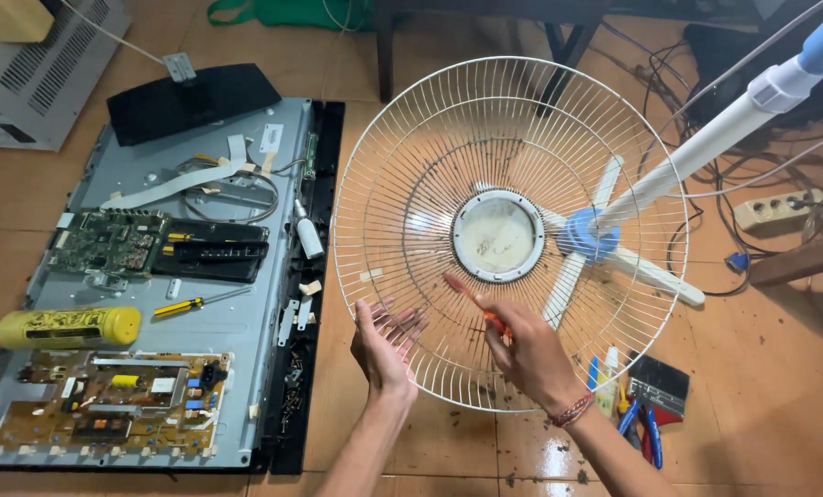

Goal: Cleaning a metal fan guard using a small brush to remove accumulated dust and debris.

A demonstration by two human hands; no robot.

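A person's right hand (531, 354) closes its grip on an orange-handled brush (471, 299), its long axis slanting far-left toward the hub of a white wire fan guard (402, 212) standing on the tiled floor (761, 368). The left hand (384, 345), open and empty, sits just beside the guard's near rim, left of the brush.

Brown tiled floor (779, 387) under opened television (154, 276), fan stand (614, 248), pliers (646, 428).

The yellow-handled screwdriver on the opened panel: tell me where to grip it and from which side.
Grip the yellow-handled screwdriver by its thick handle at the left end, coming from above with fingers across it. It lies flat on the grey panel, its thin shaft pointing right, with open space around the handle.
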